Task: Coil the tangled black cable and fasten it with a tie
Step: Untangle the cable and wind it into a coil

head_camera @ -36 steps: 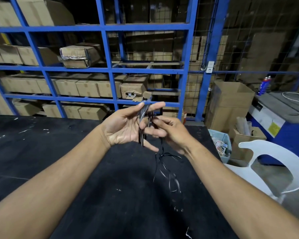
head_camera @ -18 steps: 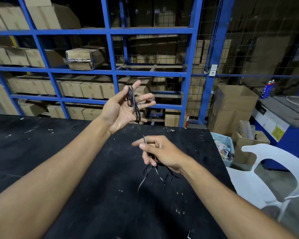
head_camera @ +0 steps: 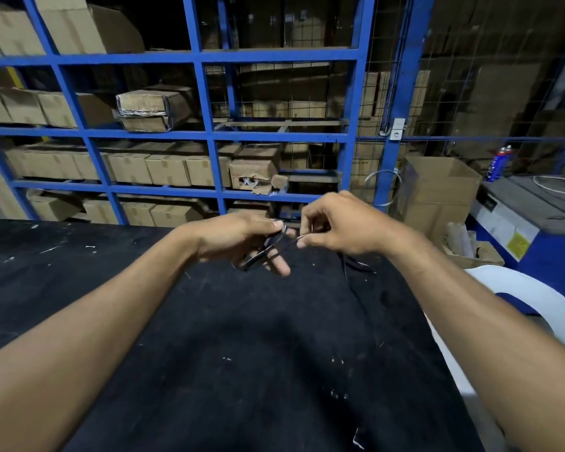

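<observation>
1. Cable (head_camera: pixel 264 250), black and thin, sits gathered into a few loops in front of me, held above the black table (head_camera: pixel 242 370).
2. My left hand (head_camera: pixel 238 238) is closed around that bundle, thumb pressing it on top, fingers curled beneath.
3. My right hand (head_camera: pixel 336 225) pinches a single strand between thumb and forefinger just beside the bundle; the strand runs taut between both hands.
4. Loose cable trails down under my right wrist onto the table; I cannot follow it far against the dark surface.
5. Beyond the table stands a blue rack (head_camera: pixel 206 135) with cardboard boxes (head_camera: pixel 167 169).
6. White chair (head_camera: pixel 535 308) is at my right.
</observation>
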Demonstrator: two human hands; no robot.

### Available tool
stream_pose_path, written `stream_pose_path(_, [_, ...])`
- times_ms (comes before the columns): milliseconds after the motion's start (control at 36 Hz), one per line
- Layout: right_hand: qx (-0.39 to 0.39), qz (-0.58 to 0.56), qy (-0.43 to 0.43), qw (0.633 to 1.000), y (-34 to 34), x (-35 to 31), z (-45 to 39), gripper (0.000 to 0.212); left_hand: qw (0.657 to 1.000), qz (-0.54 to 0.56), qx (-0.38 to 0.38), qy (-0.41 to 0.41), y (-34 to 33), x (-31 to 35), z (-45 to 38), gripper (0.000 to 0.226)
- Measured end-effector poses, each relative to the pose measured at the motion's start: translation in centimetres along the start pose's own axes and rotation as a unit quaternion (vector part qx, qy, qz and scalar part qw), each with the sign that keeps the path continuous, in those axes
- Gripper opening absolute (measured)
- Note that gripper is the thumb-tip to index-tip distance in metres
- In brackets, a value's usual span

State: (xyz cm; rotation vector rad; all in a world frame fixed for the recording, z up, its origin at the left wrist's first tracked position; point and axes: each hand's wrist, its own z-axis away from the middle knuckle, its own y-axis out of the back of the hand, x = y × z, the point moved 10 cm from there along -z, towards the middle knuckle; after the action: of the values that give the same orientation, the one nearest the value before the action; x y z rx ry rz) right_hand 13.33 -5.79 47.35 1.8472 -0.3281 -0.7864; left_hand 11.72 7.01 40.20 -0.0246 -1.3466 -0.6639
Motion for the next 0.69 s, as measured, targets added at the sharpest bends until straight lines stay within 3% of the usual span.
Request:
stream_pose_path(139, [-0.003, -0.025, 0.030, 0.999, 1.4, 0.4, -0.4, 0.016, 0.994, 0.031, -0.101, 0.036, -2.5, 0.3, 0.8, 0.050])
stream_pose_path(222, [-0.006, -0.094, 0.047, 0.994, 1.4, 0.8, -0.6, 0.014, 0.985, 0.077, -0.149, 0.038, -3.4, 0.6, 1.5, 0.050])
stream_pose_path(333, [0.003, -0.188, 0.046, 0.981, 0.9, 2.2, -0.9, 0.011, 0.966, 0.172, -0.191, -0.002, -3.9, 1.6, 2.4, 0.042])
stream_pose_path(417, [0.020, -0.231, 0.031, 0.972, -0.2, 3.7, -1.0, 0.010, 0.932, 0.282, -0.223, -0.056, -3.7, 2.6, 2.9, 0.039])
stream_pose_path(556, [0.049, -0.283, -0.018, 0.958, -3.6, 6.2, -1.1, 0.011, 0.875, 0.394, -0.247, -0.133, -2.6, 4.1, 3.3, 0.044])
stream_pose_path(694, [0.063, -0.301, -0.064, 0.949, -7.5, 7.6, -1.0, 0.010, 0.857, 0.430, -0.218, -0.181, -1.5, 5.1, 3.0, 0.050])
